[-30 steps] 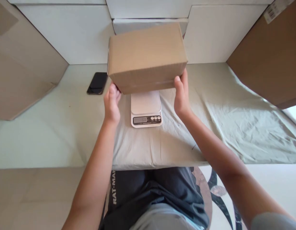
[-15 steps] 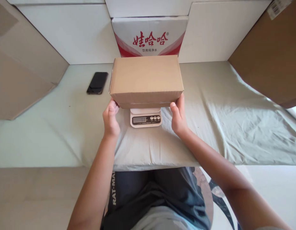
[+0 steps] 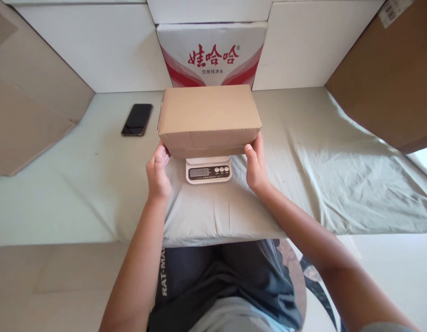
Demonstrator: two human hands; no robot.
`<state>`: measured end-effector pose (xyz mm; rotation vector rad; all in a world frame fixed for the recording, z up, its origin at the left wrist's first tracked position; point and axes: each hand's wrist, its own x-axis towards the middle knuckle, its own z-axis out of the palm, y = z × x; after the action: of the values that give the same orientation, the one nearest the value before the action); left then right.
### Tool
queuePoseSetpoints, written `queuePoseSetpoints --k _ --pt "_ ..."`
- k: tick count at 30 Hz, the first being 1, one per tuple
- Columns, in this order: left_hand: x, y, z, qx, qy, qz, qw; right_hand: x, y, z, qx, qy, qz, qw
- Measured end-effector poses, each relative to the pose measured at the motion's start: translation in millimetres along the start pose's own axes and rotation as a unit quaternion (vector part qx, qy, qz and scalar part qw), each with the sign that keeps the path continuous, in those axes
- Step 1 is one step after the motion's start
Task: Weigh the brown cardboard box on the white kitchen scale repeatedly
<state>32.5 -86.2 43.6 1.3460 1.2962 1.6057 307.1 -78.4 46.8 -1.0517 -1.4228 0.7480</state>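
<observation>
A closed brown cardboard box [image 3: 210, 110] is over a white digital kitchen scale [image 3: 209, 171], covering most of its platform. Whether the box's underside touches the platform is hidden. My left hand [image 3: 158, 173] grips the box at its lower left corner, with the fingertips partly out of sight. At the lower right corner, my right hand [image 3: 257, 166] has its thumb by the front edge and its fingers along the side. The scale's display and buttons show in front of the box, but no reading can be made out.
A black phone [image 3: 137, 120] lies to the left on the pale green cloth [image 3: 213, 212]. Behind stands a white and red carton [image 3: 213, 37] with Chinese lettering. Large brown cardboard boxes stand at the left [image 3: 30, 92] and right [image 3: 382, 83].
The box has come down slightly between my hands, and more of the red and white carton shows behind it. Both hands keep their grip. The whole view has shifted a little.
</observation>
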Motion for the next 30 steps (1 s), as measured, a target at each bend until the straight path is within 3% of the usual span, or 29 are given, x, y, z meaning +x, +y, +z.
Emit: queuePoseSetpoints --k 10,16,21,25,30 --pt "5.4 -11.0 -1.3 -0.016 0.018 0.011 1.000 0.8 16.5 -1.7 -0.005 0.008 -0.028 1.000" --pt "15.7 -15.2 -10.9 -0.044 0.067 0.032 0.996 24.3 43.3 -34.4 -0.048 0.193 -0.030 0.979" --pt "25.0 -24.3 -17.2 -0.087 0.092 0.002 0.992 44.9 57.0 -52.3 0.047 0.293 0.093 0.950" --pt "32.6 -32.9 -14.6 -0.100 0.099 -0.026 0.990 45.5 49.4 -37.4 0.079 0.301 0.171 0.935" --pt "43.1 -36.3 -8.4 -0.117 0.111 -0.065 0.985 45.0 36.8 -26.9 0.049 0.261 0.148 0.953"
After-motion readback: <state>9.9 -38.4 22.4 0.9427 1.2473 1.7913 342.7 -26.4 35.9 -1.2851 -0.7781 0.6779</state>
